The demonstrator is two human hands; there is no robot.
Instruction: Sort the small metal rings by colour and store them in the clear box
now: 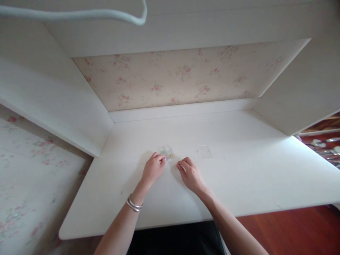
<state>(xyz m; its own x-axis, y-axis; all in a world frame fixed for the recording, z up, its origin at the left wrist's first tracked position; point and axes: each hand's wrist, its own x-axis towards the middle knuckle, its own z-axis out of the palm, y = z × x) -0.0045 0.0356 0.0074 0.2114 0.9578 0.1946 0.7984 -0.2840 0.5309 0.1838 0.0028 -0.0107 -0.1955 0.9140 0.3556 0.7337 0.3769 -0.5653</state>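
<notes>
A small clear plastic box [168,150] lies on the white desk, holding little pieces, one gold-coloured [171,155] and others greenish and bluish. My left hand [155,165] is at the box's near left side, fingers closed at its edge. Whether they grip the box or a small piece in it is hidden. To the right of the box, my right hand [189,172] rests low over the desk with thumb and fingertips pinched together. Anything between those fingertips is too small to make out. A clear square lid [204,151] lies flat beyond my right hand.
The white desk [252,166] has side panels left [53,81] and right [297,81], with a shelf edge [186,35] above. Overhead hangs a white cable or tube [106,14]. Floral wallpaper [183,74] covers the back. Red-brown flooring [289,226] shows at lower right.
</notes>
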